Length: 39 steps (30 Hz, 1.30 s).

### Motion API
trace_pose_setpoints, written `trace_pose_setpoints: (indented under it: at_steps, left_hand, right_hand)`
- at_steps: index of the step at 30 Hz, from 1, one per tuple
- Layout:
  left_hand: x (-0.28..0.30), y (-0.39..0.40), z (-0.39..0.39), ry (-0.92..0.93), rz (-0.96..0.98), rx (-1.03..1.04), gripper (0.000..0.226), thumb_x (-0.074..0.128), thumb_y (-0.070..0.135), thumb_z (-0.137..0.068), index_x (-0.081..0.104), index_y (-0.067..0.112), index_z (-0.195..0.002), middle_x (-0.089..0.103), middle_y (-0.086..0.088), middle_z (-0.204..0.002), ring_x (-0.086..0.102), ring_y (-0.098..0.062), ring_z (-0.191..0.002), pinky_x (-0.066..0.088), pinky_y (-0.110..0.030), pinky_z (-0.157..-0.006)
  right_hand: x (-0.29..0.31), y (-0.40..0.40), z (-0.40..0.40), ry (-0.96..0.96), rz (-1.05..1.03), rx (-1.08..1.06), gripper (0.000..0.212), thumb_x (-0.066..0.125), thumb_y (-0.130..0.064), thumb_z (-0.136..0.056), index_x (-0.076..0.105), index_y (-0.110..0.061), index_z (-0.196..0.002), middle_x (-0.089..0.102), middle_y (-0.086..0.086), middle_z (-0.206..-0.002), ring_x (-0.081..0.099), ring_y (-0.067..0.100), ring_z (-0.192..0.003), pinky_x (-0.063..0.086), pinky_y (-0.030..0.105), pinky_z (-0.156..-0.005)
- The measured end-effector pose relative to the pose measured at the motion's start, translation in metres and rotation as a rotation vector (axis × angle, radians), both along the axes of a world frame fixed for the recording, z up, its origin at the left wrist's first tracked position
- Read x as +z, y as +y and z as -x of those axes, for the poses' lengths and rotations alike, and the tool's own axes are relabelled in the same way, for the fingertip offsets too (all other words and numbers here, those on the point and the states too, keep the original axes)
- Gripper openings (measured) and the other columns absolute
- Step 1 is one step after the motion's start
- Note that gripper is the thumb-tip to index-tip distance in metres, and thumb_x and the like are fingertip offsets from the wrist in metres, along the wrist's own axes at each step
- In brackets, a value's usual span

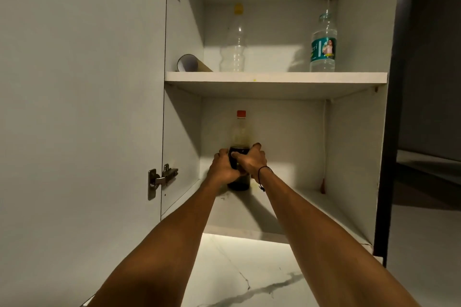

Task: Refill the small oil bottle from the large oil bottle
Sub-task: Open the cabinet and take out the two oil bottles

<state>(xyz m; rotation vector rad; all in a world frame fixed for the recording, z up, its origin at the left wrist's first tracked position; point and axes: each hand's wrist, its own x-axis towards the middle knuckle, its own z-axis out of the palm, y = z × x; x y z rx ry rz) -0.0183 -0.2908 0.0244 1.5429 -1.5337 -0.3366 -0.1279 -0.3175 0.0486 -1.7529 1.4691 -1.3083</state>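
- My left hand (222, 169) and right hand (250, 161) both grip the large oil bottle (239, 132), red-capped, at frame centre.
- It stands on the lower cupboard shelf (287, 207).
- Two clear bottles stand on the upper shelf (274, 77).

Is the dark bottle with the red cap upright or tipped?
Upright: the dark bottle with the red cap stands on the lower shelf, cap on top.

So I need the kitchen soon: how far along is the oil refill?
Barely begun. Done: the cupboard door is open. In hand: the left hand and right hand both grip the dark, red-capped bottle standing on the lower shelf. Left: lifting it out, uncapping, pouring. Two clear bottles stand on the upper shelf; which one gets refilled I cannot tell.
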Motion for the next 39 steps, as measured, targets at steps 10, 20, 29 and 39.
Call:
trace_pose_setpoints:
  at_steps: [10,20,29,39]
  left_hand:
    - [0.0,-0.044,0.004,0.083,-0.06,0.018,0.076,0.088,0.029,-0.082,0.044,0.013,-0.141,0.061,-0.006,-0.131,0.063,-0.032,-0.12,0.055,-0.045,-0.106]
    - [-0.003,-0.027,0.001,0.006,0.016,0.096,0.06,0.086,0.031,-0.083,0.054,0.024,-0.134,0.064,-0.007,-0.126,0.066,-0.033,-0.114,0.059,-0.049,-0.1]
    - [-0.005,0.041,0.005,0.005,0.11,0.117,0.061,0.089,0.035,-0.079,0.059,0.027,-0.132,0.068,-0.002,-0.115,0.066,-0.026,-0.1,0.059,-0.04,-0.09]
    - [-0.01,0.188,0.031,-0.044,0.127,0.176,0.062,0.085,0.041,-0.073,0.059,0.032,-0.128,0.072,-0.004,-0.113,0.068,-0.03,-0.104,0.057,-0.039,-0.085]
  right_hand:
    - [0.0,-0.053,-0.016,-0.04,-0.065,-0.01,0.082,0.083,-0.047,-0.067,0.041,-0.011,-0.127,0.059,0.013,-0.121,0.062,0.037,-0.112,0.057,0.05,-0.096]
    - [-0.001,-0.032,-0.008,0.005,0.009,0.056,0.074,0.087,-0.044,-0.075,0.048,-0.013,-0.13,0.065,0.008,-0.121,0.065,0.03,-0.108,0.057,0.046,-0.097]
    - [-0.002,0.034,0.006,0.104,0.058,0.083,0.087,0.084,-0.059,-0.068,0.046,-0.016,-0.133,0.063,0.009,-0.124,0.064,0.032,-0.109,0.058,0.048,-0.095]
    - [-0.008,0.174,0.045,0.169,0.123,0.143,0.081,0.08,-0.062,-0.075,0.046,-0.016,-0.132,0.062,0.009,-0.125,0.063,0.032,-0.109,0.057,0.047,-0.094]
